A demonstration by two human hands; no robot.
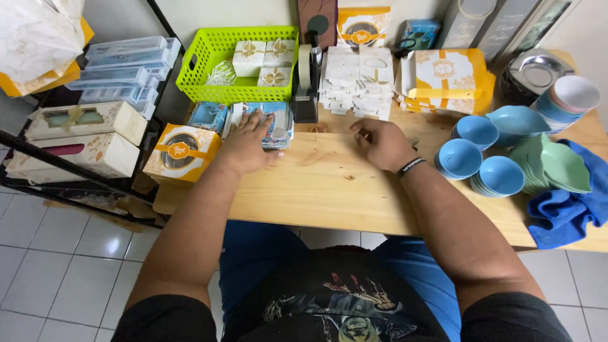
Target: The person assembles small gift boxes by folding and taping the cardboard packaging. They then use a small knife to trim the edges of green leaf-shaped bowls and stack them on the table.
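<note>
My left hand (246, 143) lies flat, fingers spread, on a stack of blue patterned flat packets (273, 120) at the far left of the wooden table (329, 190). My right hand (380, 142) rests on the table's middle with fingers loosely curled and nothing visible in it; a black band is on that wrist. A black tape dispenser (306, 82) stands just beyond and between the two hands. A pile of white flat-folded cartons (356, 79) lies beyond my right hand.
A lime-green basket (209, 69) with small white boxes stands at the back left. An orange-and-white windowed box (182, 152) sits left of my left hand. Blue bowls (481, 158), green leaf-shaped dishes (557, 166) and a blue cloth (570, 209) crowd the right. A black shelf rack (76, 158) holds boxes at left.
</note>
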